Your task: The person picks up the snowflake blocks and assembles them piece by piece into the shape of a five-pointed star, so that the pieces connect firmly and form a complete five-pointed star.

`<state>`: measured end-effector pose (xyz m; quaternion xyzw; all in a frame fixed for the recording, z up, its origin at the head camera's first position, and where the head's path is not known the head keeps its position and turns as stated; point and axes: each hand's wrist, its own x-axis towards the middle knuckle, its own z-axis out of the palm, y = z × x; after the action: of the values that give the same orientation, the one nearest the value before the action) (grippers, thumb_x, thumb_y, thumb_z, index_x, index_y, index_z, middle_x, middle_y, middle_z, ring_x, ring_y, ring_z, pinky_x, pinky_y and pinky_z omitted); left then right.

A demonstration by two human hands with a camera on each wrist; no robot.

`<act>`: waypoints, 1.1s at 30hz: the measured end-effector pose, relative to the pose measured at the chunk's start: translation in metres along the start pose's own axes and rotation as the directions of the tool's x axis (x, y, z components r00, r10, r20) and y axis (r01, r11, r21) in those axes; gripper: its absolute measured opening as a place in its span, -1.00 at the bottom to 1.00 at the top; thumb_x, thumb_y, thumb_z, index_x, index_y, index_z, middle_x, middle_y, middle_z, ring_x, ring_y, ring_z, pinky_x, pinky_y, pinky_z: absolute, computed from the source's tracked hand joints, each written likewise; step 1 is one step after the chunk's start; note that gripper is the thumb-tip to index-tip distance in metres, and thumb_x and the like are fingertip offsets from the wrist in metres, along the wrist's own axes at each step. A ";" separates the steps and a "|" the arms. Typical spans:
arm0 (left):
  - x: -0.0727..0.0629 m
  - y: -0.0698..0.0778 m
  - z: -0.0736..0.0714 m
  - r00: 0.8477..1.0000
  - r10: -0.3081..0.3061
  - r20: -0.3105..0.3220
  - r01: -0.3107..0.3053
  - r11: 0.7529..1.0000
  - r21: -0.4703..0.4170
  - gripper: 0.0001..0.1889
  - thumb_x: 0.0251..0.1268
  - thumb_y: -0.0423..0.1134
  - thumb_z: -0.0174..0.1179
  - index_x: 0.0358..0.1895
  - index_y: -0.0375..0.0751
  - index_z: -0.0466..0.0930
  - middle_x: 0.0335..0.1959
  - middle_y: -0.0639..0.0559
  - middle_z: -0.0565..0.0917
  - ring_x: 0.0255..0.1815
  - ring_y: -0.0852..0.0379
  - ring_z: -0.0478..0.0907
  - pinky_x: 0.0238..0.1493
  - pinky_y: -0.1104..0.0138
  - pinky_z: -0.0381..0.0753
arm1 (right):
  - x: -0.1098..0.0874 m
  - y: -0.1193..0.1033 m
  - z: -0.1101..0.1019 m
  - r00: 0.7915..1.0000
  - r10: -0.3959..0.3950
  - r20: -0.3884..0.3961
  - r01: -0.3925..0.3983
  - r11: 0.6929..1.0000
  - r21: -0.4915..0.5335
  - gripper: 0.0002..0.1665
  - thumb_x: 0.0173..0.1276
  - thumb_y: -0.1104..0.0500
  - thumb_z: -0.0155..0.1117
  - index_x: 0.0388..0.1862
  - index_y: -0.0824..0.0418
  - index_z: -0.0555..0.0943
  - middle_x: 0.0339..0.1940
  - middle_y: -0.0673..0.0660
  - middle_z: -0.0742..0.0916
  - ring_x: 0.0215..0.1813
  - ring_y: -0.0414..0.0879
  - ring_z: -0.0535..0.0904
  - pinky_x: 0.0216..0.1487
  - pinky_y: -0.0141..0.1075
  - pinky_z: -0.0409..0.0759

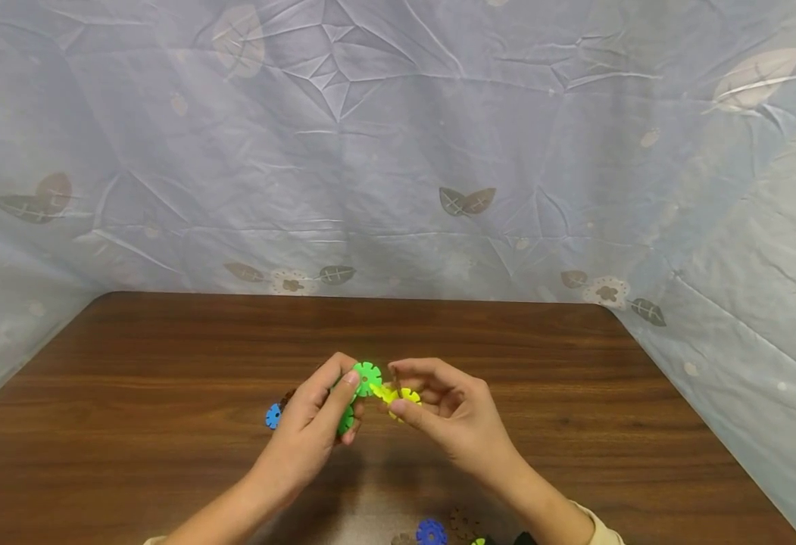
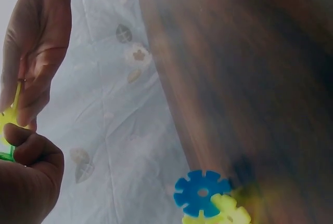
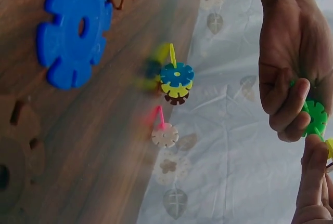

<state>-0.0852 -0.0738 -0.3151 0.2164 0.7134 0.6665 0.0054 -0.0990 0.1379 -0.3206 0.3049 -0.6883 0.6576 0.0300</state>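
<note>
Notched plastic discs joined edge to edge are held between both hands above the table. My left hand [image 1: 312, 412] grips green discs [image 1: 368, 378], the thumb lying on the upper one. A yellow disc [image 1: 407, 400] juts from the green part toward my right hand [image 1: 462, 412]. The right thumb and fingers pinch a thin brown disc [image 1: 396, 378], seen edge-on beside the yellow one. In the right wrist view a green disc [image 3: 316, 117] shows below the left fingers; the right fingertips touch its lower end. The fingers hide part of the joined discs.
Joined blue [image 3: 177, 72], yellow and brown discs stand on the wooden table [image 1: 166, 363], near a joined pink and cream pair [image 3: 165, 135]. Loose discs, including a blue one [image 1: 432, 531] and a brown one [image 1: 464, 522], lie at the near edge. A patterned cloth [image 1: 398, 151] surrounds the table.
</note>
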 end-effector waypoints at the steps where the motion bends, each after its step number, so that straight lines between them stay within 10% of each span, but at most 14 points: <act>1: 0.000 0.000 0.000 1.000 0.007 0.002 -0.007 1.000 0.009 -0.71 0.78 -0.13 -0.18 -0.06 -0.30 0.41 -0.34 -0.09 0.43 -0.51 0.25 0.39 -0.46 0.36 0.56 | 0.000 0.000 0.000 1.000 0.010 -0.003 -0.010 1.000 0.002 -0.53 0.38 0.42 0.40 0.25 0.46 0.57 -0.04 0.42 0.77 -0.10 -0.25 0.79 -0.11 -0.40 0.78; 12: 0.001 0.005 -0.004 0.994 -0.108 -0.002 0.108 0.994 -0.005 -0.68 0.77 -0.07 -0.15 -0.05 -0.28 0.41 -0.35 -0.08 0.48 -0.53 0.28 0.38 -0.58 0.45 0.42 | 0.002 -0.001 -0.002 0.998 0.017 0.055 -0.016 0.999 -0.031 -0.55 0.42 0.39 0.38 0.26 0.38 0.56 0.04 0.43 0.74 0.01 -0.21 0.78 -0.01 -0.26 0.81; 33: 0.003 0.008 -0.010 0.997 -0.050 0.051 0.047 0.997 0.054 -0.74 0.73 -0.14 -0.04 -0.09 -0.28 0.47 -0.38 -0.10 0.52 -0.59 0.30 0.40 -0.66 0.43 0.42 | 0.002 -0.011 -0.024 0.969 -0.022 0.247 0.059 0.988 -0.142 -0.54 0.50 0.36 0.30 0.34 0.22 0.53 -0.34 0.28 0.78 -0.40 -0.05 0.76 -0.33 -0.18 0.80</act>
<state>-0.0884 -0.0822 -0.3060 0.2167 0.7354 0.6411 0.0346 -0.1044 0.1598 -0.3071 0.3948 -0.7273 0.5610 -0.0191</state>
